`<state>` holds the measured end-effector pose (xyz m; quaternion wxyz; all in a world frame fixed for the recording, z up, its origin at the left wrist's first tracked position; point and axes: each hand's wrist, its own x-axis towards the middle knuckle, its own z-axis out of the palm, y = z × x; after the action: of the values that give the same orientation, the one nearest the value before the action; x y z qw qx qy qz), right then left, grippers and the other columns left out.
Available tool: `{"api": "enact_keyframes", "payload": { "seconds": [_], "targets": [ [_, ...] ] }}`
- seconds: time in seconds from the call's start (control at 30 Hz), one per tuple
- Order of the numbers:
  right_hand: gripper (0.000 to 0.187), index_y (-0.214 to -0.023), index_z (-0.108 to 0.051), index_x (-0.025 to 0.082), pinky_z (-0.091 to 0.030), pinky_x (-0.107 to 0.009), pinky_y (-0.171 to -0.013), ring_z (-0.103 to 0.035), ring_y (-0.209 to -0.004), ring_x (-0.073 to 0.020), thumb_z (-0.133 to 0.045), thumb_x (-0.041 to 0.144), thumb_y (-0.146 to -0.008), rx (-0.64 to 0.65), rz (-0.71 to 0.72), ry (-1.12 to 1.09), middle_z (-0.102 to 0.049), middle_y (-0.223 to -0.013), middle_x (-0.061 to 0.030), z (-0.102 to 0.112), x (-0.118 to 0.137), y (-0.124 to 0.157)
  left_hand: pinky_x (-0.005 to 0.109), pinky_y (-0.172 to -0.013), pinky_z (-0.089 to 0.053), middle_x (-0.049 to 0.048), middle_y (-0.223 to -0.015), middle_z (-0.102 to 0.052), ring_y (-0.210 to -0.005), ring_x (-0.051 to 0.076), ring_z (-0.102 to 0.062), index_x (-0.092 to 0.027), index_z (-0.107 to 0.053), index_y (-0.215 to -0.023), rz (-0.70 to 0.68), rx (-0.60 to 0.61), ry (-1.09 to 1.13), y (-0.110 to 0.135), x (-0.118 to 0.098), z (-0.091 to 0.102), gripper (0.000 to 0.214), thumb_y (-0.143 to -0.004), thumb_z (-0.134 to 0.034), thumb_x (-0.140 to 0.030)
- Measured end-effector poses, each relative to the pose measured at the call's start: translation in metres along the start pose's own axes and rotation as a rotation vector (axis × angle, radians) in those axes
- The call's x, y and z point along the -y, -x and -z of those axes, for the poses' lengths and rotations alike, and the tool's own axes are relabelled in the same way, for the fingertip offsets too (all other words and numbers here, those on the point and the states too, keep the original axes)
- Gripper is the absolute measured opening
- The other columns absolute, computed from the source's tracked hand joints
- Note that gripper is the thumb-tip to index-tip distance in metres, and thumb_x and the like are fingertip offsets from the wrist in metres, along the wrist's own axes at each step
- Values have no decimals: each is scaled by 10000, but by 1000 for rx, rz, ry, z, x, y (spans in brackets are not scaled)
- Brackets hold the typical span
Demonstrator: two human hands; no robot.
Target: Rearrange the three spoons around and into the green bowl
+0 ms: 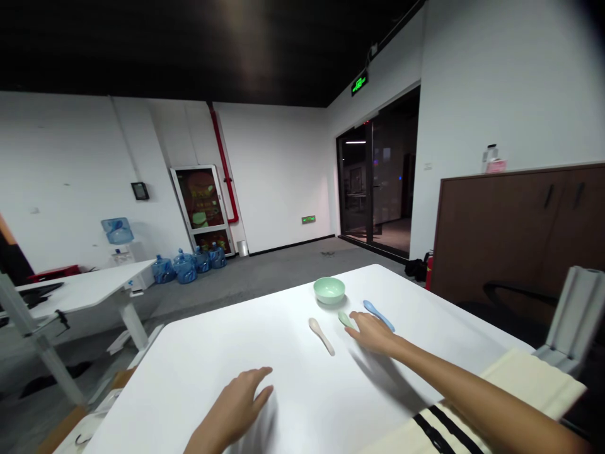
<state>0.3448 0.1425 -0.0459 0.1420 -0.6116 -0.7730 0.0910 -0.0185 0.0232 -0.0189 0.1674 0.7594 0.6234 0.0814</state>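
On the white table, my right hand [373, 334] is over a light green spoon [345, 320]. Its thumb and index finger are apart around the spoon, and the handle is mostly hidden by the hand; firm contact cannot be made out. A blue spoon [379, 315] lies just beyond that hand. To its left rests a beige spoon [321, 336], with a green bowl [329, 291] standing upright behind the spoons. My left hand [239, 403] hovers above the near part of the table, fingers stretched out and holding nothing.
A cream cloth with black stripes [510, 384] lies under my right forearm at the table's right edge. A brown cabinet [501, 233] stands to the right. Several blue water bottles [184, 267] and another white desk [89, 287] are at the left.
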Motion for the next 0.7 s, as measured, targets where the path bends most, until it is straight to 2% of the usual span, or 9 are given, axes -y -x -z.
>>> {"api": "enact_keyframes", "payload": {
  "seconds": [0.17,0.33,0.53,0.7],
  "targets": [
    [403,-1009,-643,146,-414,-296,-696,-647,-905,-268,-450,476,-881,34,22,60,-679,-1005,-149,0,33,-23,385,-1035,-389,22,-1348,-579,-1245,252,-505,-314,-513,-1337,-4,-2,-2,0,3,-1,557,-883,-380,-607],
    [361,-891,-690,131,-450,-309,-687,-660,-913,-289,-560,457,-806,139,-20,117,-694,-970,-155,-28,61,-46,384,-1042,-384,16,-1355,-574,-1256,250,-497,-314,-520,-1329,1,-6,-10,2,1,1,535,-888,-386,-587],
    [362,-989,-680,127,-487,-328,-730,-662,-950,-284,-666,360,-713,213,-67,156,-688,-1051,-152,-60,67,-53,380,-1042,-388,6,-1361,-569,-1260,239,-497,-325,-515,-1330,8,-3,-16,4,-5,5,504,-900,-383,-553],
    [263,-942,-675,135,-472,-297,-685,-667,-911,-257,-636,301,-741,210,-71,111,-688,-1043,-141,-64,63,-53,379,-1055,-379,8,-1366,-566,-1266,237,-492,-322,-516,-1332,19,1,-18,2,-4,4,510,-893,-395,-552]
  ]
}}
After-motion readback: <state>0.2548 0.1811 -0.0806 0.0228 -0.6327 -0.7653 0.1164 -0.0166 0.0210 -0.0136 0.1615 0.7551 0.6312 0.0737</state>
